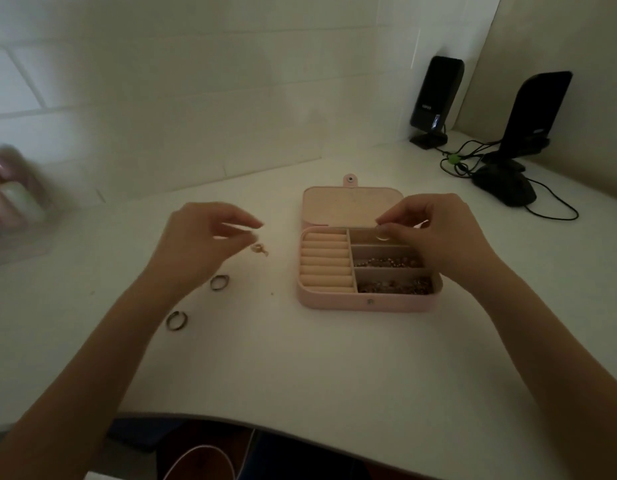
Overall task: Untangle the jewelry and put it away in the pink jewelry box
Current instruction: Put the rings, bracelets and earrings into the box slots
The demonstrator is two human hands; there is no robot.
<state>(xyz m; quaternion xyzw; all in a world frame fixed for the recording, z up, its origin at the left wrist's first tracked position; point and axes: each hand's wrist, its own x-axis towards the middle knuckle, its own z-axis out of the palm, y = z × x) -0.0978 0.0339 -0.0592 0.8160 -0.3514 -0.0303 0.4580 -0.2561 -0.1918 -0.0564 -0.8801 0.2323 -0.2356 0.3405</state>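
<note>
A pink rectangular jewelry box lies open on the white surface, its lid flat behind it toward the wall. The left half of the box holds rows of peach ring rolls; the right half is split into three compartments. The middle and nearest compartments each hold a heap of beaded chain.

The right hand hangs over the farthest compartment, its thumb and forefinger pinching a small round pale piece just above that compartment.

The left hand hovers left of the box with fingers loosely curled, thumb and fingertips close together – whether they hold anything I cannot tell. Just beside its fingertips a small gold trinket lies on the surface. Nearer the person, two dark metal rings lie apart from each other beside the left wrist and forearm.

In the far right corner stand two black upright speakers with cables – and a blurred pinkish object sits at the left edge.
</note>
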